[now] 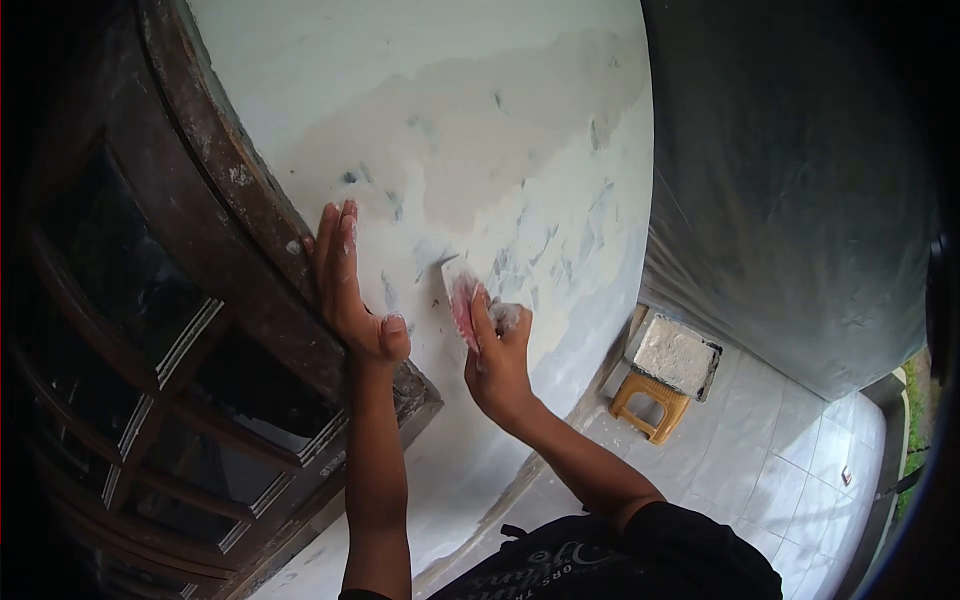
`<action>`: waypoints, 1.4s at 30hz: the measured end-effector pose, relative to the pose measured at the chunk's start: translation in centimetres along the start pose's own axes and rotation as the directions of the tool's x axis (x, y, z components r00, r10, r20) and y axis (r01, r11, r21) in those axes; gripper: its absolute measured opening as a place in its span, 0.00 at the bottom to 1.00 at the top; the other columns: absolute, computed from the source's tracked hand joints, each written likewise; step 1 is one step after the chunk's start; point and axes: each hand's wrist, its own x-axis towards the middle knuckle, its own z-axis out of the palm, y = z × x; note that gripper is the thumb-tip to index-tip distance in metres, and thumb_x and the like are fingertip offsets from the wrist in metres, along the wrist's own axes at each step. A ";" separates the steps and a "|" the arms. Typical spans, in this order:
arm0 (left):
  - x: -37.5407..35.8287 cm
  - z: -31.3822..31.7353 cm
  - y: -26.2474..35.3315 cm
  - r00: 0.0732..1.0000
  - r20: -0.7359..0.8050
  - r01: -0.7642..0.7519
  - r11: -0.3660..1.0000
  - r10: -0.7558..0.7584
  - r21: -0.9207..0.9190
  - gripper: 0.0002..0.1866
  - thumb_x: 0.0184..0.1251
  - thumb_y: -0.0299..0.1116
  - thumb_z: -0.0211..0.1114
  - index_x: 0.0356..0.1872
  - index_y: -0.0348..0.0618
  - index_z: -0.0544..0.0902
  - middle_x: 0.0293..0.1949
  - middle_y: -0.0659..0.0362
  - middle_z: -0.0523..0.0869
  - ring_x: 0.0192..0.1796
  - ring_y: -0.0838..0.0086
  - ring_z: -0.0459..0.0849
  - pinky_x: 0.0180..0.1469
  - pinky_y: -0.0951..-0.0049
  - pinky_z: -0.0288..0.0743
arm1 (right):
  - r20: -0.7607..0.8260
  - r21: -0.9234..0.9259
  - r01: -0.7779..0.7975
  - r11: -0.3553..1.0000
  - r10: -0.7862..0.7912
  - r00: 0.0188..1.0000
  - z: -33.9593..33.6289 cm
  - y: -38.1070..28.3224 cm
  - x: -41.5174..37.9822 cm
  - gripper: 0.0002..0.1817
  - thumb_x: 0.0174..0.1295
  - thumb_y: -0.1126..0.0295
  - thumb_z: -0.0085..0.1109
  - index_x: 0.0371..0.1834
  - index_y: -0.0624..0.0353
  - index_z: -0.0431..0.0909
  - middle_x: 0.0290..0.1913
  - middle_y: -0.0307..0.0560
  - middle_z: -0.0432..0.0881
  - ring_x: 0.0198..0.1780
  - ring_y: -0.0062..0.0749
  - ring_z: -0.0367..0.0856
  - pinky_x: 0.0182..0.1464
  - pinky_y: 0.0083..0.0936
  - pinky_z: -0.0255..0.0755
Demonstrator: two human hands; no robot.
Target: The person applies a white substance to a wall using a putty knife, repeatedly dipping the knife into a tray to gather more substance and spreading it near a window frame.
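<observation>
My right hand (500,350) grips a putty knife (462,300) smeared with white, its blade against the wall (460,120). White paste also coats some of the fingers. Several dark scuffs and a greyish damp-looking patch mark the pale wall around and above the blade. To the left, my left hand (355,290) lies against the wall beside the dark wooden frame (270,220), fingers stretched out upward and thumb apart. Nothing is in it, and white smudges show on its fingertips.
A tray of white paste (678,355) rests on a small yellow plastic stool (648,405) at the lower right, on the tiled floor (790,450). Dark plastic sheeting (780,200) hangs on the right. A paned wooden window or door (190,370) fills the left.
</observation>
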 end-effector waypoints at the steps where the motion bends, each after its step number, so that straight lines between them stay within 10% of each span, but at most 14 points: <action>1: -0.2 0.1 0.0 1.000 0.005 0.007 1.000 -0.007 0.001 0.45 0.69 0.64 0.40 0.71 0.32 0.68 0.65 0.39 0.78 0.73 0.42 0.69 0.76 0.42 0.47 | -0.085 0.005 -0.004 1.000 0.004 0.996 -1.3 0.1 1.5 0.41 0.52 0.92 0.52 0.75 0.69 0.61 0.54 0.68 0.69 0.53 0.55 0.66 0.60 0.41 0.65; 8: 0.0 0.0 0.1 1.000 0.000 0.002 1.000 -0.002 -0.016 0.45 0.69 0.64 0.41 0.71 0.31 0.68 0.65 0.39 0.78 0.73 0.42 0.68 0.76 0.42 0.47 | -0.292 -0.194 0.074 0.978 -0.130 0.948 -0.9 -0.4 11.8 0.41 0.49 0.92 0.55 0.73 0.70 0.63 0.52 0.64 0.71 0.52 0.55 0.66 0.57 0.42 0.68; 16: -0.1 0.2 -0.4 1.000 -0.008 -0.001 0.999 0.000 -0.036 0.46 0.68 0.65 0.41 0.71 0.31 0.68 0.65 0.39 0.78 0.73 0.43 0.68 0.76 0.42 0.47 | -0.072 0.006 0.071 0.997 -0.071 0.995 -1.0 -0.4 1.6 0.41 0.44 0.90 0.59 0.70 0.67 0.68 0.49 0.61 0.72 0.49 0.54 0.68 0.54 0.38 0.69; 22: 0.3 -0.1 0.3 1.000 0.021 -0.018 1.000 0.018 0.003 0.44 0.73 0.61 0.36 0.70 0.26 0.67 0.66 0.36 0.76 0.73 0.43 0.68 0.76 0.44 0.50 | -0.364 -0.025 0.093 0.995 -0.095 0.926 -2.7 0.1 10.3 0.41 0.46 0.90 0.58 0.71 0.66 0.69 0.44 0.56 0.71 0.46 0.48 0.67 0.52 0.36 0.68; 30: 0.3 -0.3 0.3 0.999 0.038 -0.020 0.999 0.019 0.029 0.43 0.73 0.61 0.36 0.70 0.28 0.67 0.66 0.37 0.76 0.73 0.42 0.68 0.76 0.42 0.49 | -0.112 -0.001 0.036 0.999 -0.036 0.993 -0.3 -0.7 2.5 0.42 0.43 0.91 0.58 0.70 0.62 0.72 0.52 0.58 0.75 0.49 0.53 0.68 0.55 0.39 0.69; 42: 0.3 -0.3 0.4 0.999 0.039 -0.014 1.000 0.013 0.011 0.43 0.73 0.61 0.37 0.70 0.27 0.67 0.66 0.36 0.76 0.73 0.43 0.68 0.76 0.43 0.50 | -0.250 -0.138 0.094 0.986 -0.127 0.960 0.1 0.7 9.6 0.45 0.38 0.87 0.64 0.69 0.61 0.71 0.47 0.57 0.73 0.50 0.53 0.69 0.46 0.40 0.75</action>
